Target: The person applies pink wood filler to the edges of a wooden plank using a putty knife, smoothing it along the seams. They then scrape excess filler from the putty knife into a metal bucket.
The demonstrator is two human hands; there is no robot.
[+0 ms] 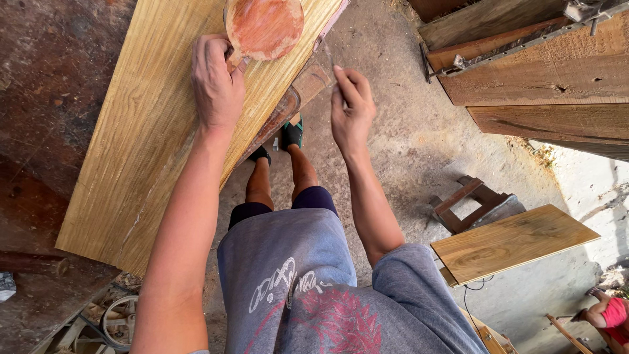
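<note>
The left hand (216, 82) rests on a long yellow wood board (151, 131), its fingers curled round the handle of a round, reddish wooden paddle (264, 27) that lies near the top end of the board. The right hand (352, 108) hangs in the air just beside the board, fingers loosely bent and holding nothing. Below is a dusty grey concrete floor (406, 131), with a small wooden stool (475, 203) and a shorter board (514, 242) off to the right.

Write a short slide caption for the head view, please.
Left hand holding a round reddish wooden paddle on a long yellowish wooden plank; right hand raised beside.
</note>
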